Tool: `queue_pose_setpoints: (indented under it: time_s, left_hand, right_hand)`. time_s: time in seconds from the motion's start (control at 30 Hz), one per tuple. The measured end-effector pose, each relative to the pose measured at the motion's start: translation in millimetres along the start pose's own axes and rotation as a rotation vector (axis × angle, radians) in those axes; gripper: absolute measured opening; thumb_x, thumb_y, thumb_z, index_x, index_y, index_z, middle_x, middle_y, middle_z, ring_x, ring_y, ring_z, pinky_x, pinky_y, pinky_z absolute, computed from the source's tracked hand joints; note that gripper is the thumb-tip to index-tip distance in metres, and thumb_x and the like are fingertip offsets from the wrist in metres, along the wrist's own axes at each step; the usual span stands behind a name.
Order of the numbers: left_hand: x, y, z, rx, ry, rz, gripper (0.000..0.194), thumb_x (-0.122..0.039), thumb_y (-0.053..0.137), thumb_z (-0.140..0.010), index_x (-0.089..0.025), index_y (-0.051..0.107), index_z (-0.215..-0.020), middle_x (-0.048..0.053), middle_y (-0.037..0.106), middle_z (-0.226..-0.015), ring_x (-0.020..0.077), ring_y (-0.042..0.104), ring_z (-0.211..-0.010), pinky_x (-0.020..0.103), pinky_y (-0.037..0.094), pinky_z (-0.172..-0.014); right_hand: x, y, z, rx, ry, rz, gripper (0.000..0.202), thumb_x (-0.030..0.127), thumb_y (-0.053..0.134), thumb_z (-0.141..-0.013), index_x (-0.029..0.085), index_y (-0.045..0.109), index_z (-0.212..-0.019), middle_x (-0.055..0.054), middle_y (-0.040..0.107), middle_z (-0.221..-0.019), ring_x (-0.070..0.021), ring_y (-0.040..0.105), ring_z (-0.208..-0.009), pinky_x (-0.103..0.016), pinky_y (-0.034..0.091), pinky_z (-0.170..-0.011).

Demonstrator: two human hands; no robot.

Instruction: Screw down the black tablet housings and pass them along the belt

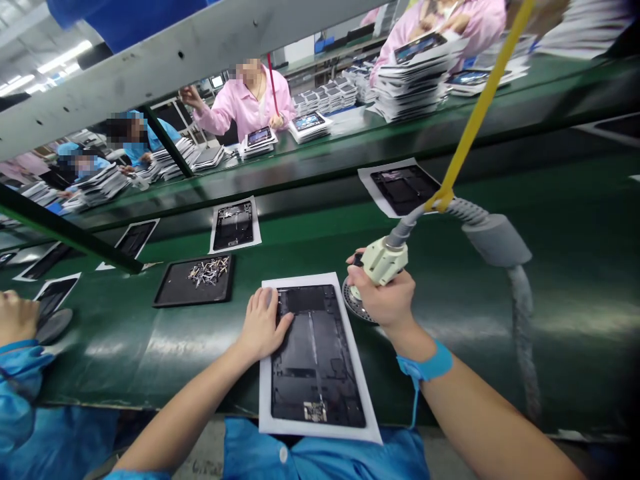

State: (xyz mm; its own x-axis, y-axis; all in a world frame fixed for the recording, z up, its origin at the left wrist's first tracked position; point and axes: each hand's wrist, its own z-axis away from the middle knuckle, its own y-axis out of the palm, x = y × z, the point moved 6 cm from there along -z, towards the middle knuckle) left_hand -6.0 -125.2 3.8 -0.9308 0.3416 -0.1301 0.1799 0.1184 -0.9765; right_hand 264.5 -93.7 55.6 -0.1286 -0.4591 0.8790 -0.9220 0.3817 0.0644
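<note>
black tablet housing (317,353), one edge under my spread left hand (264,325); my right hand (387,297), well apart, clamped on cream corded tool (384,259).

The tablet housing (331,347) looks smooth and satin-glossy, crossed by a shinier strip (313,339); the white backing sheet (265,393) beneath it is matt, like paper or foam. Left of the housing, a matt plastic tray (175,283) holds glinting metal pieces (209,271). Right of it, the disc tool (384,260) has a smooth plastic body, and the thick hose (524,333) a rough, fabric-like skin. Around the housing, the green workbench (190,337) is smooth and glossy.
</note>
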Motion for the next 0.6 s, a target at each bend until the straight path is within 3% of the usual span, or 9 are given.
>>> queue_pose_setpoints:
  time_s: [0.13,0.27,0.4,0.6]
  left_hand:
    - [27,-11.0,-26,-0.055,-0.058,0.184,0.038,-0.042,0.046,-0.103,-0.018,0.068,-0.124,0.015,0.071,-0.122,0.0298,0.065,-0.116,0.047,0.052,-0.103]
    - [50,-16.5,-61,-0.071,-0.074,0.32,0.027,-0.032,0.049,-0.101,-0.02,0.074,-0.102,0.008,0.075,-0.099,0.0229,0.07,-0.093,0.038,0.056,-0.088]
    - [52,-7.7,-76,-0.103,0.005,0.341,0.024,-0.03,0.052,-0.098,-0.02,0.074,-0.094,0.007,0.072,-0.09,0.0225,0.067,-0.09,0.037,0.055,-0.086]
    - [52,2.6,-75,-0.112,0.084,0.397,0.026,-0.029,0.05,-0.099,-0.021,0.073,-0.091,0.006,0.069,-0.086,0.0218,0.064,-0.089,0.036,0.053,-0.083]
  right_hand:
    - [2,-3,-1,-0.008,0.002,0.021,0.021,0.03,0.078,-0.08,0.02,0.073,-0.098,-0.005,0.076,-0.084,-0.0223,0.075,-0.073,-0.037,0.063,-0.068]
    - [7,-5,-5,-0.048,-0.013,0.016,0.02,0.025,0.077,-0.078,0.019,0.071,-0.096,-0.002,0.074,-0.078,-0.0153,0.067,-0.054,-0.031,0.06,-0.057]
    - [11,-4,-8,-0.051,-0.024,0.019,0.016,0.022,0.074,-0.079,0.02,0.068,-0.093,-0.001,0.074,-0.078,-0.0124,0.063,-0.049,-0.029,0.057,-0.051]
    - [7,-6,-7,-0.072,-0.059,0.097,0.016,0.023,0.072,-0.081,0.021,0.067,-0.096,-0.001,0.074,-0.082,-0.0132,0.064,-0.052,-0.031,0.058,-0.054]
